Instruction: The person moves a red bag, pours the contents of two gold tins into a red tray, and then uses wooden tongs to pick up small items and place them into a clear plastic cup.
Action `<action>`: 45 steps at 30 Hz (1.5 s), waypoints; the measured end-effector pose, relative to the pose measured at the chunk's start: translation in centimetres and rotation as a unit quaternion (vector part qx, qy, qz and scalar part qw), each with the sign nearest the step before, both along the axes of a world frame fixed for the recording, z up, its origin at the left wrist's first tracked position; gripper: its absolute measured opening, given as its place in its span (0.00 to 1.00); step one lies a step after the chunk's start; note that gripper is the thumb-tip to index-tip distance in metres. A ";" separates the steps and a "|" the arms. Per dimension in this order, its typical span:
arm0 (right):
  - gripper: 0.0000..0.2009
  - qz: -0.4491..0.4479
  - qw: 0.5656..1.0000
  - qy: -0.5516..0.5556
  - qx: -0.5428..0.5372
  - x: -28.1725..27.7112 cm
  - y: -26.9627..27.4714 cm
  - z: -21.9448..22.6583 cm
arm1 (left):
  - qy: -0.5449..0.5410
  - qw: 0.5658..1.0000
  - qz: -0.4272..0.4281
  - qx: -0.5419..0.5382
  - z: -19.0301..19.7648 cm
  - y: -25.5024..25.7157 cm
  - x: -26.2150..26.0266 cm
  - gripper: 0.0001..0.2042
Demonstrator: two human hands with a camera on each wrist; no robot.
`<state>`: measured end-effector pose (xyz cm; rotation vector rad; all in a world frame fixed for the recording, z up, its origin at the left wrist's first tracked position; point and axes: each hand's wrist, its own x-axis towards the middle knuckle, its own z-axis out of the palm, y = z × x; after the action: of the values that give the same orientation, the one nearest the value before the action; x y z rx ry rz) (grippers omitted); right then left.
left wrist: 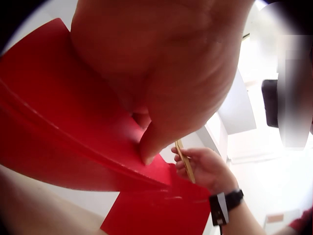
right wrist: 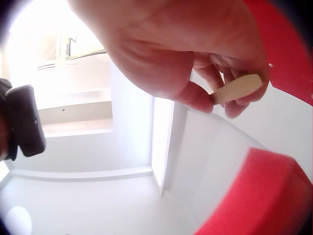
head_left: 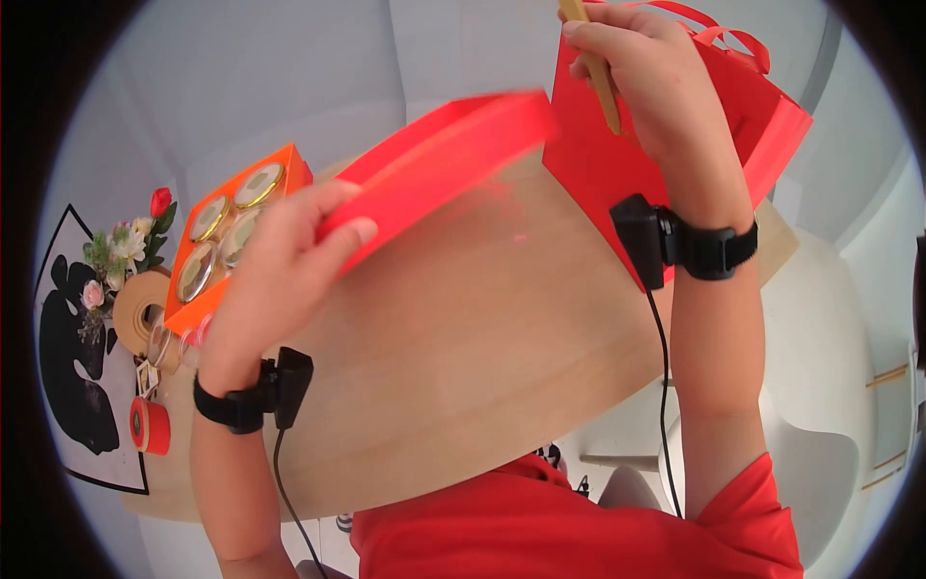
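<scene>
My left hand (head_left: 280, 275) grips one end of a shallow red box lid (head_left: 449, 169), thumb on its near side, and holds it tilted above the table. In the left wrist view the lid (left wrist: 73, 112) spreads out below and beside that hand. High at the right, my right hand (head_left: 661, 87) pinches a slim, flat tan wooden stick (head_left: 602, 82) between thumb and fingers. One rounded end of the stick (right wrist: 239, 88) shows in the right wrist view. Just behind the right hand stands a large red gift bag (head_left: 603, 159) with ribbon handles.
An orange box (head_left: 299, 166) with several gold-rimmed round containers sits at the left of the wooden table (head_left: 463, 357). Beside it are flowers (head_left: 125, 246), a roll of brown tape (head_left: 135, 307) and a red roll (head_left: 150, 426). A white chair (head_left: 820, 473) stands at the right.
</scene>
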<state>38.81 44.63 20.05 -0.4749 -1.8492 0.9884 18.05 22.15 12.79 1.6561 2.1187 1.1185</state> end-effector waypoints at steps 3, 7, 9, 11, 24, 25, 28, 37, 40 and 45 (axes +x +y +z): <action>0.14 -0.057 0.997 0.037 -0.038 0.1 -2.8 1.3 | -0.135 0.981 -0.003 0.141 1.2 0.6 -1.1 0.17; 0.17 0.002 0.995 0.094 0.041 0.8 1.9 -0.9 | -0.200 0.937 0.022 0.286 2.5 0.5 -1.2 0.19; 0.18 -0.003 0.994 0.100 0.043 0.7 1.3 -1.2 | -0.203 0.922 -0.012 0.329 2.6 0.1 -2.0 0.19; 0.19 -0.001 0.994 0.103 0.039 0.3 1.0 -1.6 | -0.204 0.907 -0.009 0.369 2.5 -0.4 -2.2 0.17; 0.20 0.013 0.998 0.058 -0.015 -0.1 0.4 -3.2 | -0.258 0.858 -0.030 0.444 1.8 -2.0 -3.5 0.14; 0.19 0.012 0.998 0.056 -0.014 -0.2 0.3 -3.2 | -0.267 0.850 -0.038 0.453 1.7 -2.0 -3.5 0.13; 0.18 0.028 0.998 0.050 0.000 0.1 1.0 -3.4 | -0.280 0.824 -0.029 0.492 1.5 -1.8 -3.4 0.12; 0.19 0.068 0.996 0.041 -0.026 -1.1 2.0 -4.6 | -0.251 0.821 -0.007 0.513 2.4 -2.2 -2.9 0.12; 0.19 0.074 0.996 0.034 -0.034 -1.9 1.2 -4.9 | -0.241 0.833 0.007 0.499 2.0 -2.8 -3.0 0.12; 0.18 0.081 0.995 0.022 -0.053 -2.3 0.4 -5.1 | -0.257 0.827 0.013 0.500 1.5 -3.0 -3.1 0.13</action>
<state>36.46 45.00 14.92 -0.3682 -1.8236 1.2019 14.96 19.16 14.33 1.3157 1.2154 2.6000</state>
